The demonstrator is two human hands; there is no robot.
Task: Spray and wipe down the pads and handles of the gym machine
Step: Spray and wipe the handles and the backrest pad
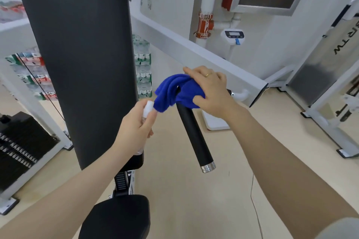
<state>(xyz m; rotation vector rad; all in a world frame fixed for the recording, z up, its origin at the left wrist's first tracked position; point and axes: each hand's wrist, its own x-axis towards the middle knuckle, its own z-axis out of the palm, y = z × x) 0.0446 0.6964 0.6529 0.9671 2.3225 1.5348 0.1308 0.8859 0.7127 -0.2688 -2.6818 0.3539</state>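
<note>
Your right hand presses the crumpled blue microfibre cloth around the upper end of the black cylindrical foam-covered handle, fingers closed over the cloth, so the cloth wraps the grip and can slide along it. Your left hand is closed around a small clear spray bottle with a white cap, held just beside the cloth, probably to keep the spray ready for the next surface. The handle slopes down toward you and ends in a silver metal cap; below the cloth its whole length is free, with open floor around it. The tall black upholstered back pad stands just left of your left hand, and the black seat pad lies below.
</note>
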